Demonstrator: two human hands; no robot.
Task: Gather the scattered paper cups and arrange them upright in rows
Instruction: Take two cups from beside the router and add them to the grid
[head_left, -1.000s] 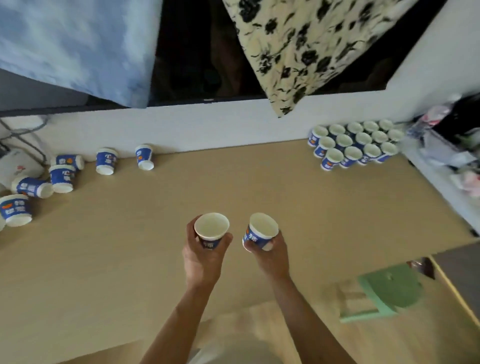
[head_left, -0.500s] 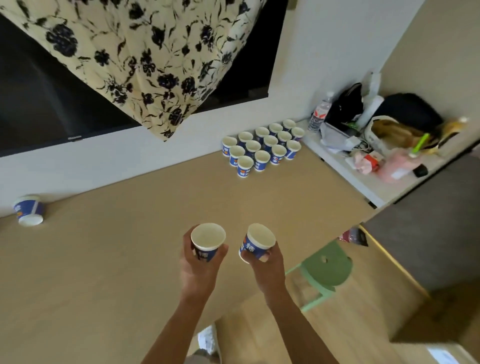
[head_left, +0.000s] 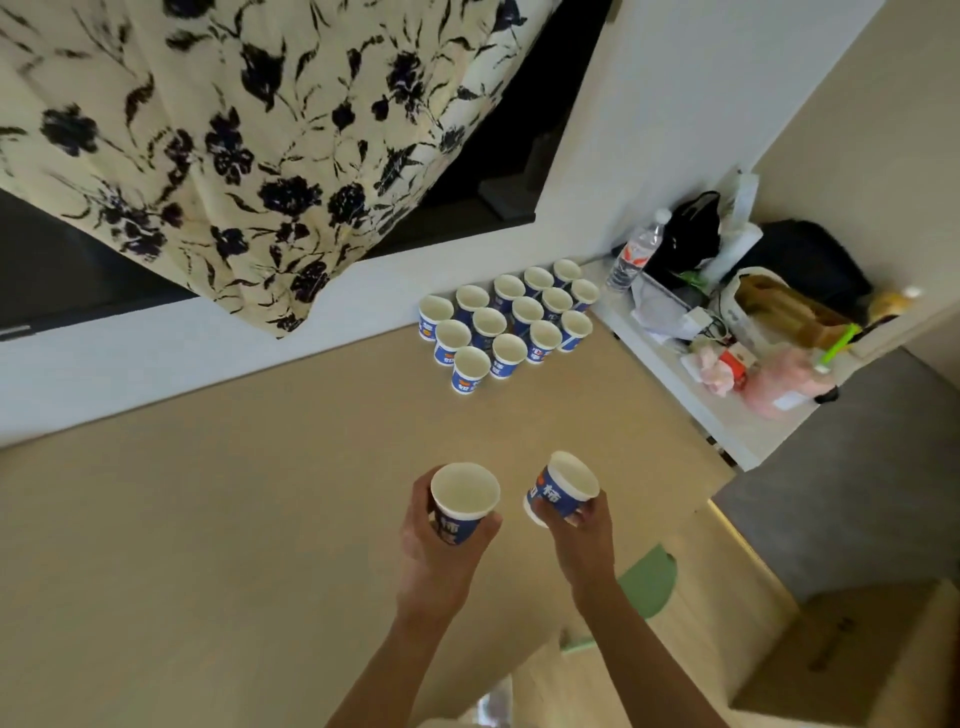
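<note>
My left hand (head_left: 439, 551) grips a blue and white paper cup (head_left: 462, 501), mouth up, above the tan table (head_left: 208, 519). My right hand (head_left: 582, 540) holds a second paper cup (head_left: 561, 488), tilted with its mouth up and to the right. Both are near the table's front edge. At the far right corner of the table, against the white wall, several upright cups (head_left: 506, 325) stand packed in rows.
A white side shelf (head_left: 691, 400) to the right carries a water bottle (head_left: 636, 249), bags and clutter. A floral cloth (head_left: 234, 145) hangs over a dark screen behind the table. A green stool (head_left: 649, 579) and a cardboard box (head_left: 852, 660) stand on the floor.
The view has swung right: the scattered cups at the left have left the frame and the arranged cups sit nearer the centre. Both hands still hold their cups.
</note>
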